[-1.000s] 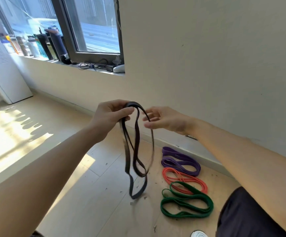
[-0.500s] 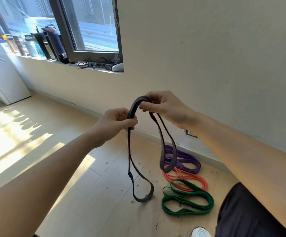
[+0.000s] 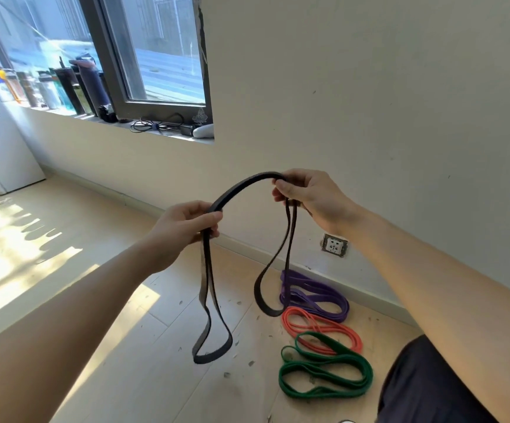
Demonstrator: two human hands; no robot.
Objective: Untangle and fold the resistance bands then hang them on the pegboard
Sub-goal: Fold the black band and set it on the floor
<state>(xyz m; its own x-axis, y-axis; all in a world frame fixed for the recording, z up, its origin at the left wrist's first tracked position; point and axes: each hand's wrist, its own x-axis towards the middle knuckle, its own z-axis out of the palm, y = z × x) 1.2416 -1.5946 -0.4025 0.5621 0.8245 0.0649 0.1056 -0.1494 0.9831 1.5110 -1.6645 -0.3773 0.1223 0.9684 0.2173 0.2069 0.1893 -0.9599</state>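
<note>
Aloft, black band (image 3: 241,187) between 2 hands (image 3: 183,230) (image 3: 311,199)

Hard daylight from the window (image 3: 162,56), crisp in the centre, bent at the edges.

I see the sun coming in from the upper left and landing on the floor (image 3: 156,377) as a pale, almost blown-out patch crossed by a row of bottle-shaped shadows. The glass looks hazy and bluish, and the bottles (image 3: 64,87) against it are dim silhouettes. The wall (image 3: 369,102) is evenly lit, a soft cream. The black band (image 3: 207,264) is sharp along most of its length; its lower right loop smears slightly. My wide lens bows the skirting (image 3: 354,290) and swells the left forearm (image 3: 49,331) and right forearm (image 3: 461,300) towards the bottom corners, where they turn soft.
</note>
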